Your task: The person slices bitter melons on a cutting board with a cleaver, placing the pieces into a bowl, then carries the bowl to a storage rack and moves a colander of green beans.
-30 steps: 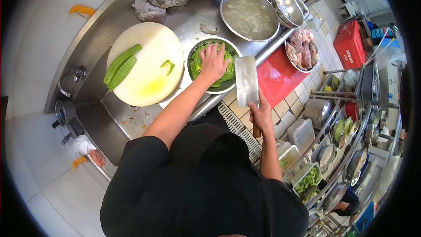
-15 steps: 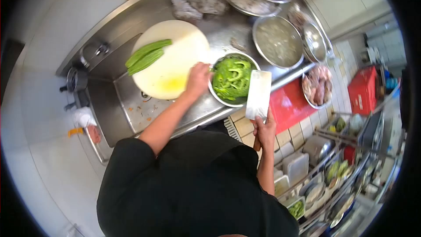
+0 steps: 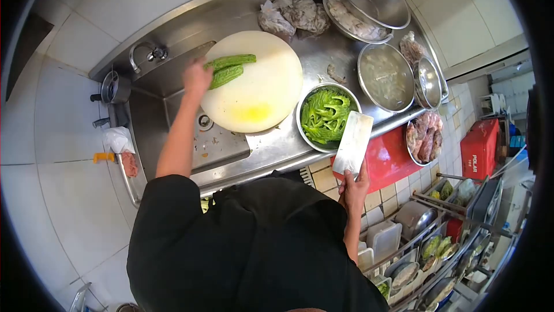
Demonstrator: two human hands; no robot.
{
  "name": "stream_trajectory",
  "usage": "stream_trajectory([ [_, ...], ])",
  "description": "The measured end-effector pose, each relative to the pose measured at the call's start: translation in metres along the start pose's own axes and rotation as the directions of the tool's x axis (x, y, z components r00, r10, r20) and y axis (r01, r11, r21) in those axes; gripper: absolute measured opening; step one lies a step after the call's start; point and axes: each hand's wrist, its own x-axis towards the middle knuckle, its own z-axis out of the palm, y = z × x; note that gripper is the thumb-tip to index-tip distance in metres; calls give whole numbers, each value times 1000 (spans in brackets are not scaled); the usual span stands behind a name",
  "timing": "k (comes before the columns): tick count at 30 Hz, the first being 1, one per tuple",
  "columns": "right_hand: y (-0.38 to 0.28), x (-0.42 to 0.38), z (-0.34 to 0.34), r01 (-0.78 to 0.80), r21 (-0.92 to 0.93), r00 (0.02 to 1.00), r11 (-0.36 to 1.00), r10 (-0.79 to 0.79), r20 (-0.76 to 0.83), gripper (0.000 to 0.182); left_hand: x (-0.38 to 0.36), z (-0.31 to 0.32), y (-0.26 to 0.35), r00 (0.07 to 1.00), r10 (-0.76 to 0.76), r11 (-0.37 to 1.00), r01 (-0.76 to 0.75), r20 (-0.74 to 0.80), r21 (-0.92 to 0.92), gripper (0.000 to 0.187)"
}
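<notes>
Two long green bitter melon pieces [image 3: 232, 61] lie at the left side of the round white cutting board [image 3: 259, 95]. My left hand [image 3: 197, 76] is at their left ends, fingers curled around them and slightly blurred. In my right hand [image 3: 354, 188] is a cleaver [image 3: 354, 142], gripped by its handle, its broad blade pointing up and away. The blade's upper part overlaps the right rim of a metal bowl [image 3: 300, 120]. Sliced bitter melon [image 3: 326, 113] fills that bowl.
The sink basin [image 3: 173, 121] lies left of and under the board, with a faucet [image 3: 151, 54] behind. Plastic bags [image 3: 297, 15] and a water-filled bowl [image 3: 385, 78] stand at the back. Right are a red board [image 3: 384, 159], a bowl of meat [image 3: 426, 137] and a shelf rack [image 3: 438, 219].
My left hand has moved from beside the metal bowl, across the board, to the bitter melon pieces. The cleaver stays in my right hand. The camera view has shifted.
</notes>
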Motion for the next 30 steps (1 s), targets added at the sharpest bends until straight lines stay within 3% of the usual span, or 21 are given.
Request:
stream_trajectory([
  [3,-4,-2,9,20,13,1000,1000,-20,24,71,-12,-18,-24,969,-102,992,116,224,-48,43],
  [6,-16,1,24,11,5,997,1000,-12,72,72,-41,12,-27,976,191,974,-202,108,98,44],
  [9,-18,7,38,20,-49,993,999,-14,114,72,-62,29,-2,989,149,979,-147,-3,143,41],
  [13,-19,15,58,50,-86,974,995,-29,227,71,-97,41,34,969,226,972,-218,98,-91,40],
  [15,-26,14,69,38,-193,960,981,17,279,74,-108,52,57,950,273,949,-239,154,-207,42],
  [17,-25,13,82,42,-218,947,975,30,319,76,-111,56,80,937,294,931,-236,190,-280,45],
  [20,-23,12,100,103,-282,927,954,11,376,78,-82,55,83,936,212,865,-46,281,-500,51],
  [21,-24,11,105,118,-299,916,947,12,402,78,-72,50,76,942,129,833,67,311,-549,52],
  [23,-29,11,118,109,-345,899,932,56,434,77,-58,40,47,954,69,824,110,290,-556,46],
  [24,-25,15,123,191,-343,888,920,-12,460,77,-55,37,35,959,40,819,129,281,-559,44],
  [26,-16,26,134,352,-330,847,876,-147,511,77,-67,35,18,939,93,870,86,332,-486,37],
  [27,-34,24,141,223,-458,868,860,39,495,76,-76,33,13,927,117,891,61,358,-450,34],
  [30,-18,41,155,372,-463,841,804,-80,535,76,-109,28,27,922,191,882,-11,337,-470,28],
])
